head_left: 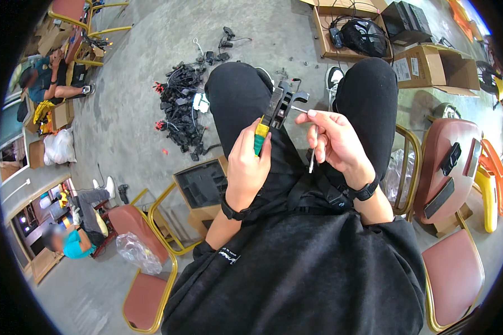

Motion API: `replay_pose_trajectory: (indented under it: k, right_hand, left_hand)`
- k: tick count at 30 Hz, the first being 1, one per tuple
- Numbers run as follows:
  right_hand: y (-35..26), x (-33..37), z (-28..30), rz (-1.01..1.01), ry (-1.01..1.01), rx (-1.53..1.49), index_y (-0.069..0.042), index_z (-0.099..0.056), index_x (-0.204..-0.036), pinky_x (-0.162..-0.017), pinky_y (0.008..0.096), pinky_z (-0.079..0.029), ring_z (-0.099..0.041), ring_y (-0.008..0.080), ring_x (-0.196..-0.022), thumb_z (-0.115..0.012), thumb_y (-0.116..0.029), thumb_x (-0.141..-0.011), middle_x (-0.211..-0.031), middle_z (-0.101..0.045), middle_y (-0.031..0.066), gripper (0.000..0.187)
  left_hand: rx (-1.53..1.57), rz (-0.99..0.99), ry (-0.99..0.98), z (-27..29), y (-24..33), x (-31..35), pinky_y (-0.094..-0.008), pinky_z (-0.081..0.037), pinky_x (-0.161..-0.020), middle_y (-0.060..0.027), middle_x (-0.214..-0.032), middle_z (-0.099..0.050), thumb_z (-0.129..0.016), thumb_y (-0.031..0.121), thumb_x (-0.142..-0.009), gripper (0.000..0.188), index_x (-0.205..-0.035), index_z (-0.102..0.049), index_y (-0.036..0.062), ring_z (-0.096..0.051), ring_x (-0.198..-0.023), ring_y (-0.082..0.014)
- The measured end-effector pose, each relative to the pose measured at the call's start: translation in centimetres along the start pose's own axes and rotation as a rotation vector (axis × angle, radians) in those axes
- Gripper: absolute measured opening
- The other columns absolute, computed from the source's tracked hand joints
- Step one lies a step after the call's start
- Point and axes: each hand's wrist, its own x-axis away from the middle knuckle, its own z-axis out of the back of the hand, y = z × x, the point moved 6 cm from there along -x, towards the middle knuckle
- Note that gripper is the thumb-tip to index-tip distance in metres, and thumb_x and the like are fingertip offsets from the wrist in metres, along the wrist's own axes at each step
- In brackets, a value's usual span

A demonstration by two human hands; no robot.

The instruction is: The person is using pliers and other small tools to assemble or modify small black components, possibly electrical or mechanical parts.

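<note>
My left hand point(248, 164) is closed round the yellow and green grip of a black-headed hand tool point(278, 106), held up between my knees. The tool's exact kind is not clear. My right hand point(338, 139) is close to its right side, with thumb and index finger pinched on a thin metal piece point(298, 109) that points at the black head. A slim silver rod point(312, 162) shows below the bent fingers of this hand; whether it belongs to the same piece I cannot tell.
A pile of black cabled parts point(181, 106) lies on the floor ahead left. An open case point(201, 184) is beside my left leg. Cardboard boxes point(419, 67) stand ahead right, chairs point(450, 162) on both sides. Two people point(75, 243) sit at the left.
</note>
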Motion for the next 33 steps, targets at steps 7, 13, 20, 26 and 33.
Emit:
replay_pose_trajectory:
  k: [7, 13, 20, 26, 33]
  right_hand:
    - [-0.2, 0.3, -1.1, 0.031, 0.053, 0.127, 0.007, -0.067, -0.113, -0.042, 0.026, -0.054, -0.067, 0.0199, -0.047, -0.049, -0.023, -0.11, -0.067, -0.068, 0.0109, 0.035]
    - [-0.3, 0.1, -1.3, 0.08, 0.032, 0.259, 0.006, -0.066, -0.117, -0.05, 0.0274, -0.058, -0.071, 0.0206, -0.054, -0.047, -0.026, -0.111, -0.073, -0.069, 0.012, 0.038]
    - [-0.5, 0.1, -1.0, 0.148, 0.028, 0.341, 0.005, -0.066, -0.122, -0.05, 0.0276, -0.058, -0.07, 0.0196, -0.054, -0.049, -0.025, -0.111, -0.072, -0.068, 0.0111, 0.036]
    - [-2.2, 1.4, -2.6, 0.774, 0.231, 1.175, -0.005, -0.068, -0.125, -0.07, 0.032, -0.058, -0.072, 0.0221, -0.078, -0.064, -0.005, -0.099, -0.097, -0.07, 0.0135, 0.027]
    - [-2.8, 2.2, -2.7, 1.073, 0.287, 1.502, -0.009, -0.071, -0.124, -0.086, 0.0356, -0.055, -0.065, 0.0282, -0.101, -0.07, 0.006, -0.088, -0.117, -0.061, 0.0139, 0.04]
  left_hand:
    - [-0.027, -0.015, 0.02, 0.0, 0.0, 0.0, -0.0432, -0.056, -0.082, -0.0223, -0.104, -0.07, -0.071, -0.001, -0.091, 0.031, -0.121, -0.063, -0.0034, -0.07, -0.095, -0.0413]
    - [-0.014, 0.011, 0.016, 0.1, -0.1, 0.0, -0.0432, -0.056, -0.082, -0.022, -0.105, -0.07, -0.07, 0.0, -0.092, 0.031, -0.121, -0.063, -0.0023, -0.07, -0.095, -0.0406]
    - [-0.058, 0.001, 0.03, 0.1, 0.0, 0.0, -0.043, -0.057, -0.081, -0.0221, -0.105, -0.07, -0.071, 0.001, -0.092, 0.03, -0.121, -0.063, -0.0018, -0.07, -0.095, -0.0414]
    - [-0.026, 0.053, 0.025, 0.2, -0.6, 0.0, -0.0425, -0.057, -0.081, -0.0221, -0.104, -0.071, -0.073, 0.002, -0.091, 0.029, -0.118, -0.064, -0.0013, -0.071, -0.093, -0.0414]
    - [-0.016, 0.098, 0.021, 0.3, -0.7, 0.0, -0.0423, -0.057, -0.08, -0.022, -0.102, -0.071, -0.073, 0.004, -0.091, 0.029, -0.118, -0.065, -0.0009, -0.071, -0.092, -0.0412]
